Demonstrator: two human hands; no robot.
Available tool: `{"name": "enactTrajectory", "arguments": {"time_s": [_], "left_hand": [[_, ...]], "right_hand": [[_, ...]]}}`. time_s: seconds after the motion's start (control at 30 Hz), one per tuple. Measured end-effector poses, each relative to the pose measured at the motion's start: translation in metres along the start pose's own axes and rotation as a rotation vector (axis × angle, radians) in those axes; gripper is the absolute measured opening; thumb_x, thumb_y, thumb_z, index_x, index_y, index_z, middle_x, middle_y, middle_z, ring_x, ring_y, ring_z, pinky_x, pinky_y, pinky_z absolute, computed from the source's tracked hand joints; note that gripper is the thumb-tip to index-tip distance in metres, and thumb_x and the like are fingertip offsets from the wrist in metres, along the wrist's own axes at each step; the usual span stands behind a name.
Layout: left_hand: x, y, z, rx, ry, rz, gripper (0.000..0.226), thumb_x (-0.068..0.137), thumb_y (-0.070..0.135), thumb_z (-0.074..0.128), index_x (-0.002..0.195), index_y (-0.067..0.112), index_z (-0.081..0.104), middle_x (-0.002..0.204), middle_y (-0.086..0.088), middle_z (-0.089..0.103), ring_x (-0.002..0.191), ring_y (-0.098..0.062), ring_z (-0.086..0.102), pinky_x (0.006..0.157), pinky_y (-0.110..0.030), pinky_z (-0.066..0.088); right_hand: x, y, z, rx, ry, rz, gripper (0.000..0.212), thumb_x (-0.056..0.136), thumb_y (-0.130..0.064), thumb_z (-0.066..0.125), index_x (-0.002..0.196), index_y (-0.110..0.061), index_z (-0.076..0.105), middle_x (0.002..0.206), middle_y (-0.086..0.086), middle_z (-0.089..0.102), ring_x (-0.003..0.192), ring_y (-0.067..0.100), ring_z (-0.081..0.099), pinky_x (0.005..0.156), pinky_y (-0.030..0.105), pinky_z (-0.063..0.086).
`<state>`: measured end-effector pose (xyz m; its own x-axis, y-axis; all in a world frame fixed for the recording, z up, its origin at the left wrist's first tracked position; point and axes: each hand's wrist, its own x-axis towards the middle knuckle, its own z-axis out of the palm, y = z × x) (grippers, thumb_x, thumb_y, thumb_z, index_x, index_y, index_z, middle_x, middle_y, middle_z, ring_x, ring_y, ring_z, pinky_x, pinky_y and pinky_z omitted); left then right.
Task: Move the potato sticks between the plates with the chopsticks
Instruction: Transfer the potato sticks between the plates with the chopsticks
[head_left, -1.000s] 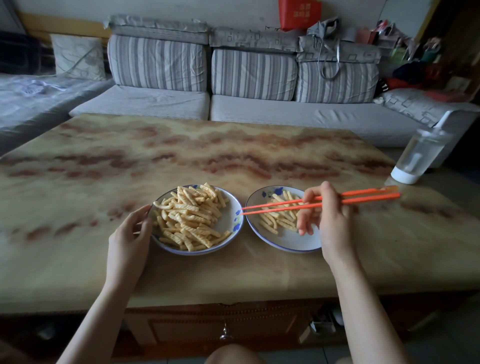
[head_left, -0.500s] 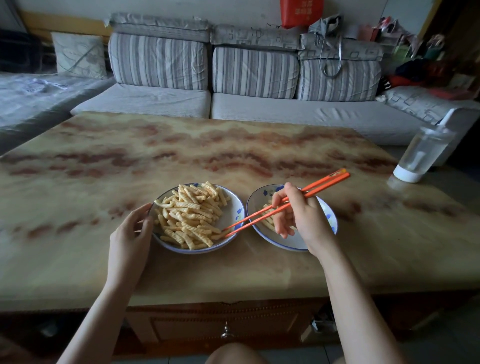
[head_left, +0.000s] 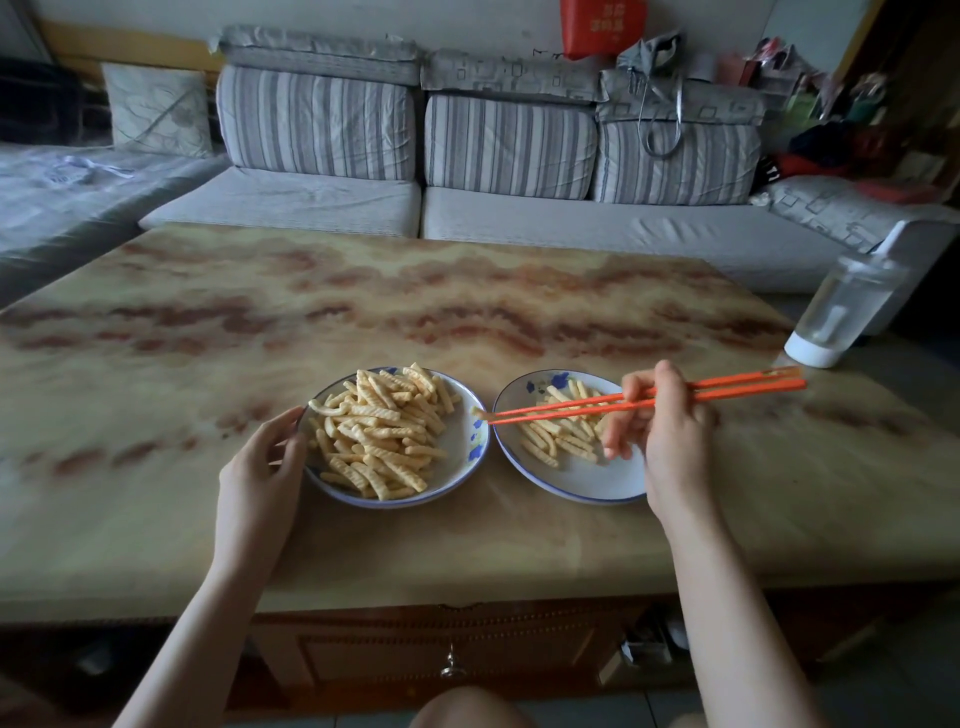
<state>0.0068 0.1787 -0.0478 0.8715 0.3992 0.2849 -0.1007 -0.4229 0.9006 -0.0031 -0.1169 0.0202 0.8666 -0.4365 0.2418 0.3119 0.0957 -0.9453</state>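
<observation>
One stick (head_left: 477, 412): pinched at chopsticks (head_left: 727, 393) tips, just left of right plate (head_left: 582, 480) rim.
Right hand (head_left: 670, 441): clamped on chopsticks, nearer.
Left hand (head_left: 260, 462): curled on left plate (head_left: 467, 441) rim.

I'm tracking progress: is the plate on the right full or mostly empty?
Mostly empty: the right plate holds a thin scatter of potato sticks, with bare white showing near its front rim.
</observation>
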Motion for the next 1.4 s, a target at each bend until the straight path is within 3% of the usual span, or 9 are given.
{"name": "enactTrajectory", "arguments": {"time_s": [0.1, 0.23, 0.4, 0.6, 0.87, 1.0, 1.2, 1.4], "left_hand": [[-0.001, 0.0, 0.0, 0.004, 0.001, 0.007, 0.027, 0.094, 0.022, 0.054, 0.12, 0.021, 0.064, 0.099, 0.01, 0.061, 0.092, -0.004, 0.056, 0.071, -0.014, 0.037], [0.0, -0.001, 0.0, 0.017, 0.001, 0.01, 0.027, 0.094, 0.021, 0.055, 0.119, 0.021, 0.065, 0.097, 0.009, 0.062, 0.09, -0.005, 0.057, 0.062, 0.003, 0.034], [0.0, -0.001, 0.0, 0.013, -0.01, 0.002, 0.028, 0.094, 0.023, 0.055, 0.121, 0.021, 0.064, 0.1, 0.009, 0.062, 0.093, -0.004, 0.057, 0.071, -0.014, 0.039], [0.001, 0.0, 0.001, 0.002, 0.0, 0.005, 0.028, 0.094, 0.022, 0.055, 0.121, 0.02, 0.064, 0.1, 0.01, 0.062, 0.094, -0.005, 0.057, 0.074, -0.018, 0.038], [0.0, -0.001, 0.0, 0.005, 0.0, 0.004, 0.028, 0.094, 0.022, 0.055, 0.12, 0.019, 0.064, 0.099, 0.009, 0.062, 0.092, -0.006, 0.058, 0.077, -0.024, 0.039], [-0.001, -0.001, 0.0, -0.003, -0.002, 0.0, 0.028, 0.094, 0.022, 0.055, 0.12, 0.02, 0.064, 0.099, 0.008, 0.063, 0.09, -0.005, 0.058, 0.076, -0.024, 0.04], [0.0, -0.001, 0.0, -0.002, 0.003, -0.006, 0.028, 0.094, 0.021, 0.055, 0.121, 0.019, 0.064, 0.098, 0.009, 0.062, 0.091, -0.005, 0.058, 0.076, -0.022, 0.039], [0.0, -0.001, 0.0, -0.007, -0.002, -0.004, 0.028, 0.094, 0.023, 0.055, 0.12, 0.02, 0.064, 0.099, 0.009, 0.062, 0.092, -0.006, 0.059, 0.075, -0.022, 0.04]], "right_hand": [[0.004, -0.001, -0.009, -0.018, 0.114, -0.022, 0.041, 0.101, -0.022, 0.029, 0.067, -0.007, 0.046, 0.034, 0.008, 0.047, 0.028, 0.019, 0.043, 0.035, 0.016, 0.025], [0.008, 0.001, -0.019, -0.055, 0.226, -0.069, 0.041, 0.101, -0.021, 0.027, 0.065, -0.008, 0.043, 0.034, 0.007, 0.048, 0.029, 0.018, 0.045, 0.036, 0.02, 0.025], [0.009, 0.006, -0.021, -0.14, 0.261, -0.11, 0.044, 0.102, -0.022, 0.029, 0.064, -0.008, 0.045, 0.036, 0.007, 0.05, 0.031, 0.02, 0.046, 0.035, 0.019, 0.029], [0.001, 0.0, -0.011, -0.085, 0.181, -0.14, 0.042, 0.103, -0.022, 0.028, 0.068, -0.008, 0.047, 0.036, 0.007, 0.049, 0.03, 0.018, 0.044, 0.035, 0.019, 0.028], [-0.02, 0.007, 0.021, -0.064, -0.2, -0.064, 0.046, 0.104, -0.024, 0.028, 0.067, -0.007, 0.05, 0.036, 0.009, 0.049, 0.027, 0.019, 0.041, 0.033, 0.017, 0.025], [-0.025, 0.009, 0.026, -0.068, -0.304, -0.018, 0.047, 0.103, -0.025, 0.029, 0.066, -0.006, 0.051, 0.037, 0.012, 0.049, 0.029, 0.022, 0.042, 0.034, 0.018, 0.029], [-0.027, 0.015, 0.032, -0.088, -0.31, 0.005, 0.048, 0.103, -0.028, 0.029, 0.065, -0.01, 0.052, 0.038, 0.009, 0.05, 0.031, 0.022, 0.042, 0.038, 0.022, 0.03], [-0.024, 0.008, 0.024, -0.035, -0.11, -0.026, 0.046, 0.104, -0.024, 0.029, 0.065, -0.007, 0.047, 0.035, 0.008, 0.047, 0.028, 0.017, 0.043, 0.035, 0.016, 0.029]]}}
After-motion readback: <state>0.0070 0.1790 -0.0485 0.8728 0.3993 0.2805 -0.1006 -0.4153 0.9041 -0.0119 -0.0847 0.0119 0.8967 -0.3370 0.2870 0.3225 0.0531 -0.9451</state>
